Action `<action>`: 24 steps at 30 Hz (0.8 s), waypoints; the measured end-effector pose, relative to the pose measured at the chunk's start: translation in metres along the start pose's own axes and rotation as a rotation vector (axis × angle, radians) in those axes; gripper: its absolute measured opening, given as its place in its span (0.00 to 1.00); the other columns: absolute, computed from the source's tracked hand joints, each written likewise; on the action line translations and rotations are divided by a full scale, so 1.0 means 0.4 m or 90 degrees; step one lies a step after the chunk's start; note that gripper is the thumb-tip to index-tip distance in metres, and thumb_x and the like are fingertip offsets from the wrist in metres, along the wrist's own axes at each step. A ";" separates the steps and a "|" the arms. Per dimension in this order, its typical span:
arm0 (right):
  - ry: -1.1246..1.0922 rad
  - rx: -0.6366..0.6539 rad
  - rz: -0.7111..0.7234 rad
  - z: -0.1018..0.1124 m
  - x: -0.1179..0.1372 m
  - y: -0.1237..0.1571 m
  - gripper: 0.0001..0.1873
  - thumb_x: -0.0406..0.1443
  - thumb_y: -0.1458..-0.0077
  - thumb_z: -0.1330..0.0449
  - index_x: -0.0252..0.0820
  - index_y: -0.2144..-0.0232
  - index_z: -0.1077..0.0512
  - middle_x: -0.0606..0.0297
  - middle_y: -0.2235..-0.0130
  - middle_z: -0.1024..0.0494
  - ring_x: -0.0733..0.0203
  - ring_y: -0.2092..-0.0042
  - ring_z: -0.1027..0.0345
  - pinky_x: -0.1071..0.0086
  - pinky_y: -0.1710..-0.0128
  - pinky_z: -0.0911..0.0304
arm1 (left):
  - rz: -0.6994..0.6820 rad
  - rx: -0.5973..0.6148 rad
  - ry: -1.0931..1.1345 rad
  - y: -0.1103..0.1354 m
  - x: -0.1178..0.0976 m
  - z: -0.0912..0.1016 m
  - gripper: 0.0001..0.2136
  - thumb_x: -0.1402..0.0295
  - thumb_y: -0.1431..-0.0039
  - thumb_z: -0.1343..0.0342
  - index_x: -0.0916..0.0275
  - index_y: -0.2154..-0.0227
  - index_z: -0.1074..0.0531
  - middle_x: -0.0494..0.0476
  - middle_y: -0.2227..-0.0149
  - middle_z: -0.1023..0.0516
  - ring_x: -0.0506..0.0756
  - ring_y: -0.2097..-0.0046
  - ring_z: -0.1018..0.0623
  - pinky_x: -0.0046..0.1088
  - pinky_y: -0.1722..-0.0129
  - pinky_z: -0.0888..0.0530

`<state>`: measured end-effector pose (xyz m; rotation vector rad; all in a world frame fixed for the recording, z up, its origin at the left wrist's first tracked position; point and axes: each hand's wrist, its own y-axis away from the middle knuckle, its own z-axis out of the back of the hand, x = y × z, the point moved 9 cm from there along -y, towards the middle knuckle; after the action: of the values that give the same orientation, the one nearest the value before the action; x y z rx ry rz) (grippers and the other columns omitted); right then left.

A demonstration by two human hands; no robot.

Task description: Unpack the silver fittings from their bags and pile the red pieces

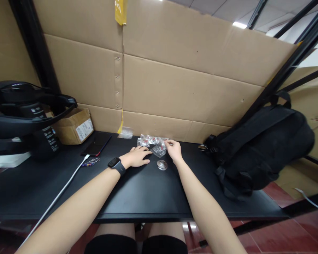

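My left hand (136,156), with a dark watch on its wrist, lies palm down on the black tabletop. Its fingers are stretched out and a little apart, the tips close to a clear plastic bag (159,151). With fingers curled together, my right hand (174,149) pinches the right edge of the clear bags; its exact grip is partly hidden. Several small clear bags with silver and red bits (150,140) lie in a row behind both hands. Nearer to me, between the hands, a round shiny metal disc (162,164) rests flat on the table.
A phone (95,144), a white cable (66,185) and a keyring (91,162) lie to the left. Beyond them are a small cardboard box (75,126) and a black headset (29,116). A black backpack (259,144) stands right. Cardboard (169,84) walls the back.
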<state>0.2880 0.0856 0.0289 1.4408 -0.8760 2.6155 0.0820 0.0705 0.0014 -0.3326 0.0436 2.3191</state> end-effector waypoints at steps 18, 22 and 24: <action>0.083 0.010 0.129 0.053 0.049 -0.018 0.14 0.41 0.47 0.43 0.41 0.70 0.19 0.59 0.66 0.19 0.58 0.68 0.31 0.66 0.64 0.37 | 0.001 0.011 0.003 0.005 -0.006 0.008 0.23 0.54 0.38 0.49 0.49 0.41 0.32 0.60 0.36 0.35 0.68 0.37 0.36 0.54 0.42 0.36; 0.084 -0.056 0.100 0.092 0.038 -0.023 0.15 0.43 0.47 0.43 0.41 0.71 0.19 0.58 0.67 0.20 0.57 0.69 0.32 0.66 0.66 0.39 | 0.003 0.012 0.001 0.006 -0.009 0.010 0.23 0.55 0.39 0.48 0.50 0.41 0.32 0.61 0.36 0.35 0.68 0.36 0.36 0.54 0.43 0.35; 0.063 -0.065 0.089 0.097 0.035 -0.022 0.15 0.43 0.47 0.42 0.41 0.71 0.19 0.58 0.67 0.19 0.57 0.70 0.33 0.66 0.67 0.39 | 0.000 0.005 0.001 0.006 -0.010 0.012 0.23 0.55 0.39 0.48 0.50 0.41 0.32 0.61 0.36 0.35 0.68 0.36 0.36 0.54 0.43 0.35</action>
<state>0.3124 0.0710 0.0599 1.2570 -1.1176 2.6684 0.0819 0.0667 0.0066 -0.3301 0.0534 2.3185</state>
